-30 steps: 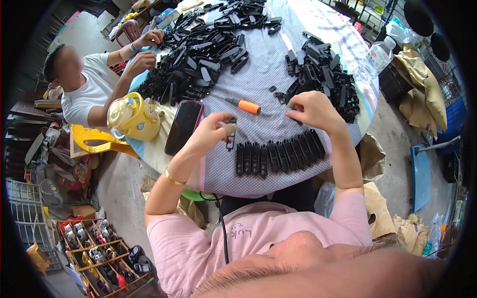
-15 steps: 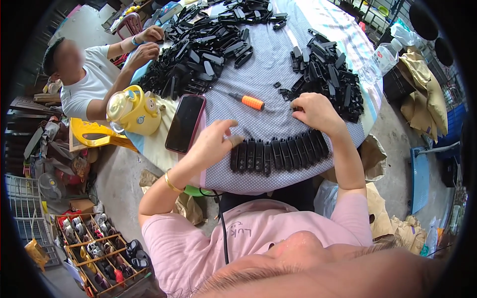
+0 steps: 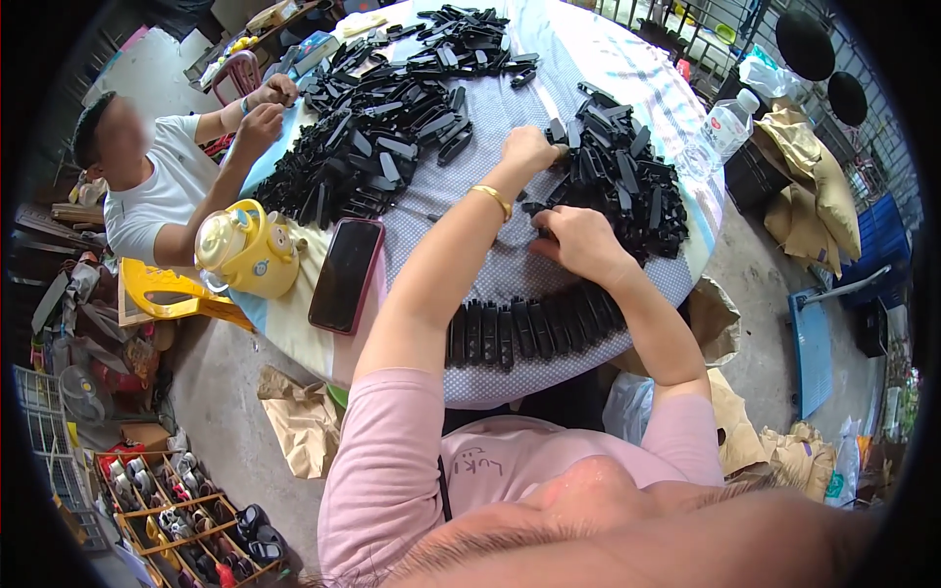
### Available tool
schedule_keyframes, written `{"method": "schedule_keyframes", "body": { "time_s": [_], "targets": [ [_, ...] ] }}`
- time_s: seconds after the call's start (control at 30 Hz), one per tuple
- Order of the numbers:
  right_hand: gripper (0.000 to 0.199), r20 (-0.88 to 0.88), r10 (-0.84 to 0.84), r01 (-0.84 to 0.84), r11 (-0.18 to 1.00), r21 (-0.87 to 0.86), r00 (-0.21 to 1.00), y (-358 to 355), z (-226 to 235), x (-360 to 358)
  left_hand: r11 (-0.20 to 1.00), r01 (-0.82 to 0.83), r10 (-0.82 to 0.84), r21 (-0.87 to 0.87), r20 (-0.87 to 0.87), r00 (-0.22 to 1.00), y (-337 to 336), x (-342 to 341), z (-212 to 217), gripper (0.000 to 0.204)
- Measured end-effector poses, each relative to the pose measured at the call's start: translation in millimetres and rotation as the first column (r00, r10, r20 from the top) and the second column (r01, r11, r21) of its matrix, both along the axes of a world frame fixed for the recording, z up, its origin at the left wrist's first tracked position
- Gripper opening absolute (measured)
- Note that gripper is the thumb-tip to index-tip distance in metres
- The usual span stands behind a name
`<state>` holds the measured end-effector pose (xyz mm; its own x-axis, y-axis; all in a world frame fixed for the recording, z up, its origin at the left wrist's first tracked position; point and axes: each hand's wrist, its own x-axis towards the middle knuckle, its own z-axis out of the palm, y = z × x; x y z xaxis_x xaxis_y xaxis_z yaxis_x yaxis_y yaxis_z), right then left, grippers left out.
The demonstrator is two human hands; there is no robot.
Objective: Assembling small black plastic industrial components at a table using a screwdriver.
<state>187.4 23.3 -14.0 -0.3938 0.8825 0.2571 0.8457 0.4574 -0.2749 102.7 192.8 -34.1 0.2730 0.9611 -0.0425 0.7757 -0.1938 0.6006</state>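
My left hand reaches across the table to the left edge of the right-hand pile of black plastic parts. Its fingers are drawn together at the pile; what they grip is hidden. Just nearer to me, my right hand has its thumb and fingers curled together beside the same pile. Something dark shows between them, too small to name. A curved row of long black plastic pieces stands side by side along the table's near edge, below both forearms. My left forearm crosses over the middle of the table.
A larger heap of black parts spreads across the far left. A phone and a yellow jug lie left of my arm. A clear bottle stands at the right rim. Another person works at the left side.
My left hand has moved forward and right, from beside the row to the pile; its arm now covers the orange-handled screwdriver. My right hand has shifted slightly left and nearer, its fingers curling in.
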Motion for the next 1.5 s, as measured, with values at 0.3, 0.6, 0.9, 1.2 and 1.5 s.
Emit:
{"method": "schedule_keyframes", "body": {
  "time_s": [0.3,0.6,0.9,1.2,1.5],
  "targets": [
    [0.019,0.038,0.014,-0.013,1.000,-0.026,0.999,1.9,2.9,9.1,0.996,0.068,-0.064,-0.059,0.062,0.996,-2.6,-15.5,14.0,0.039],
    [0.016,-0.214,0.176,-0.158,0.983,0.095,0.961,1.5,10.3,8.5,0.990,0.095,-0.034,-0.104,0.477,0.878,-83.2,-102.4,48.7,0.058],
    [0.013,-0.662,0.160,-0.142,0.987,0.081,0.732,-0.1,14.0,-4.2,0.909,0.277,0.039,-0.311,0.726,0.687,-150.7,-111.9,36.3,0.042],
    [0.010,-0.557,0.209,0.002,0.936,0.353,0.804,-6.3,17.5,-14.8,0.933,0.302,-0.054,-0.198,0.752,0.658,-166.7,-100.6,38.5,0.034],
    [0.012,-0.387,0.278,-0.036,0.849,0.528,0.879,-6.9,18.2,-14.1,0.875,0.378,0.126,-0.302,0.896,0.425,-167.2,-100.6,32.8,0.025]
  ]
}}
